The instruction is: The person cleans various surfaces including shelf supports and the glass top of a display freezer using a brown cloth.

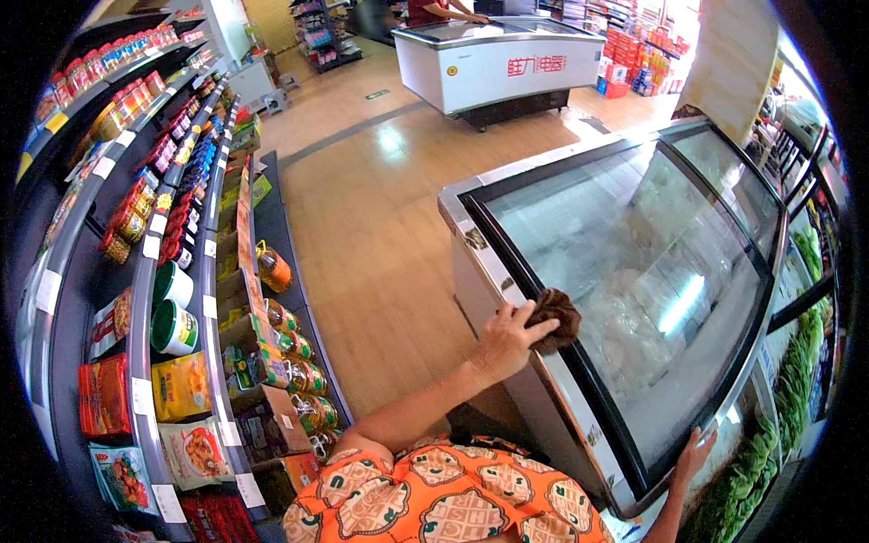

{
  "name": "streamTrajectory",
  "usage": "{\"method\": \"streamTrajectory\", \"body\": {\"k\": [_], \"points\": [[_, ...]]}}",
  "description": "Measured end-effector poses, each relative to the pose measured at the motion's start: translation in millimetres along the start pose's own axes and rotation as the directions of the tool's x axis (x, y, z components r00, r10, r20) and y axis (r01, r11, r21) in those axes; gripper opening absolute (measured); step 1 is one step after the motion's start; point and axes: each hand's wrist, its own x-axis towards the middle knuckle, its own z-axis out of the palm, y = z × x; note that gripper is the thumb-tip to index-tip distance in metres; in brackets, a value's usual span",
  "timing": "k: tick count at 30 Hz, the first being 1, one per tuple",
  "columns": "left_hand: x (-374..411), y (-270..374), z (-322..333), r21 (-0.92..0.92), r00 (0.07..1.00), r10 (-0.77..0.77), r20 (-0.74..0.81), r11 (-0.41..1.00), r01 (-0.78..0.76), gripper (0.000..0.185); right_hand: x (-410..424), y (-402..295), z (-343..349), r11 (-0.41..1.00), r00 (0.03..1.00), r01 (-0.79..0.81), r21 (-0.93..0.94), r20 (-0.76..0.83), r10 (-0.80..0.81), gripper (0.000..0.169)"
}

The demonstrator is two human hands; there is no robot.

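Observation:
My left hand (509,339) holds a crumpled brown cloth (555,320) against the black frame and metal rim along the near side of a chest freezer (468,285). Its sliding glass lid (611,224) is closed and looks misted, with plastic-wrapped goods dimly visible beneath. At the freezer's right corner, my right hand (696,451) rests by the metal edge with its fingers spread; nothing shows in it.
Shelves (142,271) of jars, tubs and packets run along the left, with oil bottles (305,377) low beside the aisle. Leafy greens (794,380) lie right of the freezer. Farther off, a person (441,10) leans a hand on a second white freezer (495,71).

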Motion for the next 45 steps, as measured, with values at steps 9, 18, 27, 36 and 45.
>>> {"method": "streamTrajectory", "body": {"k": [9,18,27,36,45], "points": [[46.8,-104.7,-24.5,0.111,0.985,-0.170,-0.023,0.979,0.171,0.045,5.1,46.8,5.0,0.999,1.000,-0.022,-0.042,0.018,0.023,0.061],[96.8,-187.1,-49.9,0.139,0.970,-0.242,-0.002,0.961,0.240,0.043,-6.8,55.8,3.8,0.985,0.973,-0.170,-0.025,-0.165,0.164,0.053],[142.1,-237.2,-54.2,-0.048,0.923,-0.379,-0.060,0.925,0.377,0.046,-14.0,-32.5,-16.8,0.776,0.973,-0.212,-0.594,-0.199,0.114,0.042],[207.8,-234.0,-31.6,-0.262,0.991,0.130,0.044,0.958,-0.114,0.040,-32.9,-155.9,67.8,0.794,0.941,0.181,-0.580,-0.132,-0.311,0.039],[197.5,-244.4,-10.8,-0.324,0.685,0.685,0.248,0.725,-0.608,0.039,-89.2,-348.1,154.1,0.825,0.808,0.547,-0.143,-0.168,-0.565,0.024]]}}
